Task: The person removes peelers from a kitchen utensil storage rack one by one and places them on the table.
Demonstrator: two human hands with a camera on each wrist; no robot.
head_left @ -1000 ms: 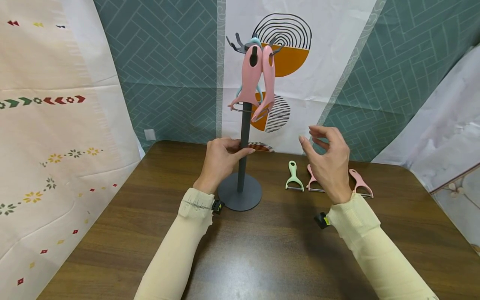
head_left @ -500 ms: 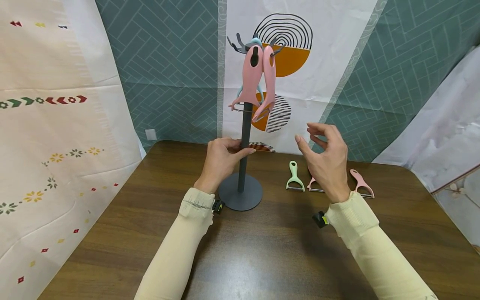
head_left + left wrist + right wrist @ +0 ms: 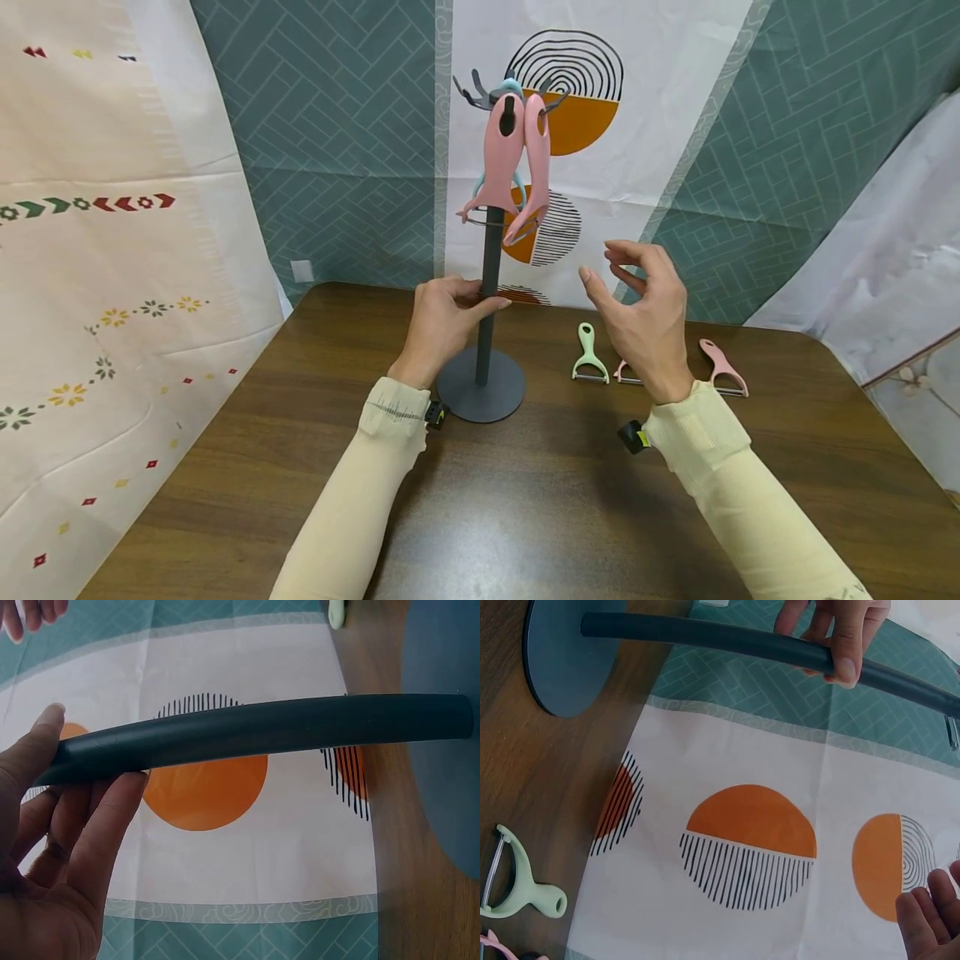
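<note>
My left hand grips the dark grey pole of a stand, thumb on one side and fingers on the other. The left wrist view shows the same pole between thumb and fingers. From the stand's top hooks hang two pink peelers, with a light blue peeler mostly hidden behind them. My right hand hovers right of the stand, fingers loosely curved and thumb apart, holding nothing. Below it on the table lie a light green peeler and two pink peelers, one largely covered by the hand.
The stand's round base rests on the brown wooden table. Bare hooks stick out at the stand's upper left. A patterned cloth hangs behind the table's back edge, with more cloth at both sides.
My right hand has drifted left and slightly up, toward the stand, covering more of one pink peeler. The left hand stays on the pole, and the hanging peelers have not moved.
</note>
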